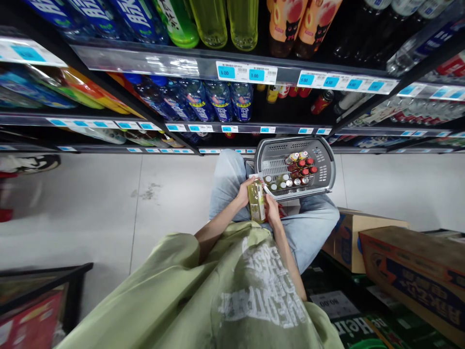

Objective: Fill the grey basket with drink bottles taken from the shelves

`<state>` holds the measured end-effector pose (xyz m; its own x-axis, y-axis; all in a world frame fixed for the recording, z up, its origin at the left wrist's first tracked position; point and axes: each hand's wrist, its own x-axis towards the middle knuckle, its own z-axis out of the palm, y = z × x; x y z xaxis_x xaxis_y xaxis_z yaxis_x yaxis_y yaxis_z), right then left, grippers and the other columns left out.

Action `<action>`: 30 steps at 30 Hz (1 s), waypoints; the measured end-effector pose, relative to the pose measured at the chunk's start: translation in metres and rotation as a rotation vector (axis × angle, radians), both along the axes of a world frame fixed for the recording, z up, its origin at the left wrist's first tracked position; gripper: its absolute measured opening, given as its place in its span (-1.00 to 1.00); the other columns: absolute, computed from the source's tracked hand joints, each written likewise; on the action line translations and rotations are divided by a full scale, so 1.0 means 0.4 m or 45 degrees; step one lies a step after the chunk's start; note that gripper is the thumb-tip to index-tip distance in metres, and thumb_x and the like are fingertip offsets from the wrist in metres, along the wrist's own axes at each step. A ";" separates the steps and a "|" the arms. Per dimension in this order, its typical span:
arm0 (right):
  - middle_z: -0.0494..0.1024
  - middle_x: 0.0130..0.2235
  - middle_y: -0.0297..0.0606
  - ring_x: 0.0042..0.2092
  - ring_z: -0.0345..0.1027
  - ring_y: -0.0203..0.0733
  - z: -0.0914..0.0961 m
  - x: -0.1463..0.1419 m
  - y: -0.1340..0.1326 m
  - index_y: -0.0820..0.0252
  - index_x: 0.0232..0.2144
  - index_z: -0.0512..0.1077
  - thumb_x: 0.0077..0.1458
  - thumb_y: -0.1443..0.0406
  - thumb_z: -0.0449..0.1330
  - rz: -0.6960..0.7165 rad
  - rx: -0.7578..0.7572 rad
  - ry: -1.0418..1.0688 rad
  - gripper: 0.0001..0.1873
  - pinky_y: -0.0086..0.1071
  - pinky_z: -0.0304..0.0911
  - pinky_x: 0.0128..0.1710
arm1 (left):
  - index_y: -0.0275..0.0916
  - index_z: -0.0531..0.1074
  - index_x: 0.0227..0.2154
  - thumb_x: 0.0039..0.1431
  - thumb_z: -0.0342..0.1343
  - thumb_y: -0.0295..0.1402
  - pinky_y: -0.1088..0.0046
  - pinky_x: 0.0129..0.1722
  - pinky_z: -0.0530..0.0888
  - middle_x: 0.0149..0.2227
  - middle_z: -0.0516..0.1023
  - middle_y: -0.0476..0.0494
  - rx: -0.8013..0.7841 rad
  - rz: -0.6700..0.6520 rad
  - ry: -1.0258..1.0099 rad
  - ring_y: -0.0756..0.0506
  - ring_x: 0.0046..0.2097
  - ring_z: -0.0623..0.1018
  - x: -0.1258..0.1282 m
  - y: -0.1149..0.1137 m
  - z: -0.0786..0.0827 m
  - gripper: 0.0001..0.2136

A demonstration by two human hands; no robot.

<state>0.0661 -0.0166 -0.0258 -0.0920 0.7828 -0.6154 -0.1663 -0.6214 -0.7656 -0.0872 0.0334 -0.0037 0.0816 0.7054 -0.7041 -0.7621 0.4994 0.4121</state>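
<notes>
I hold a small bottle of yellow-green drink over my lap with both hands. My left hand is wrapped round its upper left side. My right hand grips its right side lower down. Just beyond the bottle a grey plastic shopping basket rests by my knees in light blue jeans. Inside it stand several small bottles with red caps and silver caps.
Dark shelves ahead carry blue-labelled water bottles, yellow and green drinks and price tags. Cardboard boxes are stacked at my right. A dark display stand sits at lower left. The floor is pale tile.
</notes>
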 end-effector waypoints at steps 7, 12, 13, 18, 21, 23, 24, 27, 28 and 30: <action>0.74 -0.19 -0.23 -0.13 0.61 -0.05 0.009 -0.006 -0.003 0.11 -0.26 0.63 -0.04 -0.26 0.43 0.058 0.039 0.071 -0.39 -0.23 0.49 -0.08 | -0.20 0.58 -0.28 0.23 0.31 -0.01 0.18 -0.10 0.59 -0.32 0.71 -0.23 -0.047 0.044 -0.038 -0.30 -0.06 0.69 -0.002 0.001 0.029 -0.68; 0.70 -0.27 -0.30 -0.23 0.54 -0.14 0.010 0.000 -0.001 0.09 -0.28 0.59 -0.12 -0.20 0.51 0.034 0.042 0.043 -0.43 -0.31 0.45 -0.15 | -0.19 0.57 -0.27 0.27 0.25 0.07 0.20 -0.06 0.55 -0.35 0.70 -0.19 -0.057 0.030 -0.070 -0.27 -0.08 0.67 -0.005 0.003 0.034 -0.62; 0.69 -0.29 -0.31 -0.25 0.53 -0.16 0.011 0.001 -0.001 0.09 -0.29 0.58 -0.12 -0.19 0.51 0.034 0.040 0.043 -0.43 -0.31 0.44 -0.18 | -0.19 0.57 -0.27 0.26 0.26 0.08 0.21 -0.05 0.54 -0.34 0.70 -0.19 -0.049 0.027 -0.071 -0.27 -0.09 0.67 -0.005 0.003 0.033 -0.61; 0.58 -0.39 -0.44 -0.34 0.45 -0.25 0.013 0.004 0.001 0.06 -0.33 0.47 -0.24 -0.11 0.60 0.023 0.042 0.048 -0.41 -0.37 0.41 -0.24 | -0.25 0.58 -0.28 0.30 0.23 0.04 0.25 -0.15 0.57 -0.29 0.70 -0.24 -0.028 0.055 -0.071 -0.22 -0.19 0.67 -0.002 0.004 0.025 -0.60; 0.54 -0.41 -0.49 -0.36 0.43 -0.28 0.013 0.003 0.002 0.06 -0.33 0.42 -0.27 -0.07 0.61 0.023 0.046 0.037 -0.39 -0.40 0.39 -0.26 | -0.25 0.58 -0.28 0.25 0.28 0.03 0.30 -0.23 0.59 -0.29 0.70 -0.23 -0.042 0.075 -0.075 -0.20 -0.23 0.67 -0.001 0.005 0.022 -0.62; 0.53 -0.41 -0.48 -0.35 0.43 -0.27 0.013 0.001 0.004 0.06 -0.32 0.41 -0.24 -0.07 0.59 0.035 0.050 0.019 -0.40 -0.39 0.39 -0.25 | -0.25 0.58 -0.29 0.22 0.31 0.02 0.32 -0.23 0.59 -0.28 0.71 -0.22 -0.037 0.093 -0.074 -0.18 -0.25 0.67 -0.001 0.005 0.020 -0.63; 0.54 -0.40 -0.48 -0.34 0.43 -0.26 0.015 -0.001 0.004 0.05 -0.31 0.41 -0.22 -0.07 0.58 0.041 0.055 0.011 -0.41 -0.38 0.40 -0.23 | -0.25 0.58 -0.30 0.20 0.33 0.00 0.32 -0.23 0.59 -0.28 0.71 -0.21 -0.033 0.101 -0.067 -0.18 -0.25 0.67 -0.001 0.006 0.019 -0.64; 0.58 -0.31 -0.43 -0.26 0.49 -0.21 0.025 -0.009 0.005 0.04 -0.26 0.40 -0.29 0.01 0.62 0.077 0.105 -0.001 -0.37 -0.33 0.42 -0.15 | -0.24 0.57 -0.31 0.11 0.41 -0.11 0.34 -0.21 0.57 -0.31 0.70 -0.17 -0.019 0.107 0.002 -0.16 -0.24 0.68 -0.001 0.006 0.016 -0.71; 0.60 -0.28 -0.41 -0.23 0.51 -0.18 0.029 -0.012 0.004 0.04 -0.24 0.39 -0.35 0.05 0.64 0.099 0.131 -0.008 -0.32 -0.32 0.43 -0.12 | -0.23 0.57 -0.32 0.07 0.43 -0.17 0.36 -0.23 0.56 -0.33 0.69 -0.14 -0.014 0.102 0.046 -0.15 -0.25 0.68 -0.002 0.005 0.015 -0.74; 0.61 -0.22 -0.39 -0.18 0.52 -0.15 0.039 -0.018 0.002 0.02 -0.20 0.36 -0.43 0.12 0.67 0.143 0.185 -0.043 -0.24 -0.29 0.43 -0.10 | -0.23 0.55 -0.34 -0.01 0.45 -0.25 0.39 -0.27 0.53 -0.40 0.66 -0.08 -0.013 0.085 0.148 -0.13 -0.31 0.66 -0.003 0.003 0.015 -0.75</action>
<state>0.0588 -0.0159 -0.0103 -0.1649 0.8496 -0.5010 -0.0744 -0.5172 -0.8526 -0.0884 0.0346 0.0023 -0.0480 0.6996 -0.7129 -0.7412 0.4536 0.4949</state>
